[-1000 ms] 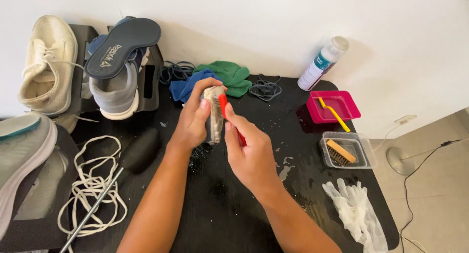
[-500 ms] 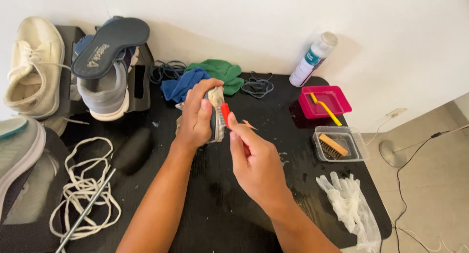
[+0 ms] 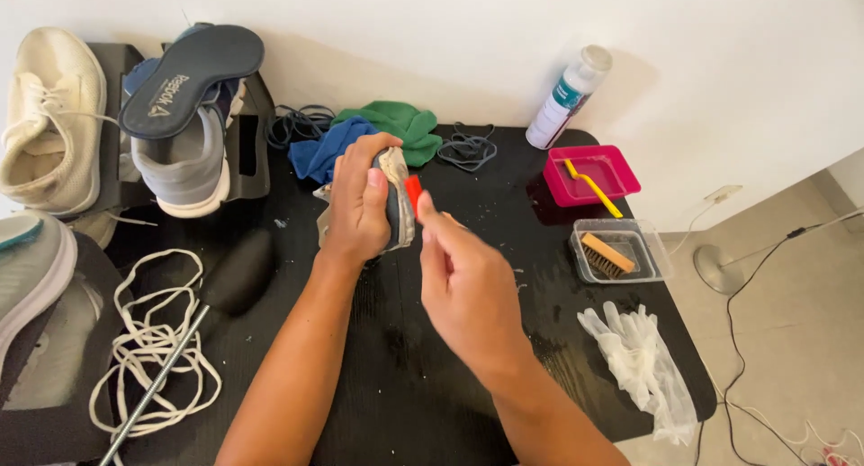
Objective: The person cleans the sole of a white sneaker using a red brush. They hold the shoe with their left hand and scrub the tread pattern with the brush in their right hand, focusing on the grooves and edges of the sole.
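Observation:
My left hand [image 3: 358, 205] grips a grey shoe [image 3: 397, 201] held upright over the black table [image 3: 378, 358], its pale sole edge turned toward my right hand. My right hand [image 3: 463, 281] pinches a small red-handled brush [image 3: 413, 192] whose tip rests against the shoe's sole edge. Most of the shoe is hidden behind my left fingers. Small wet specks and bits of dirt lie on the table under the hands.
A grey shoe [image 3: 184, 160] with a dark insole [image 3: 189, 74] and a cream shoe [image 3: 49, 124] stand at the back left. White laces [image 3: 148, 349], a black brush [image 3: 238, 272], blue and green cloths [image 3: 360, 137], a spray bottle [image 3: 567, 97], a pink tray [image 3: 589, 173], a clear tub [image 3: 616, 250] and white gloves [image 3: 634, 358] surround the hands.
The view has shifted slightly. My right hand and the red brush have slid a little down along the shoe's edge while my left hand keeps the shoe in place.

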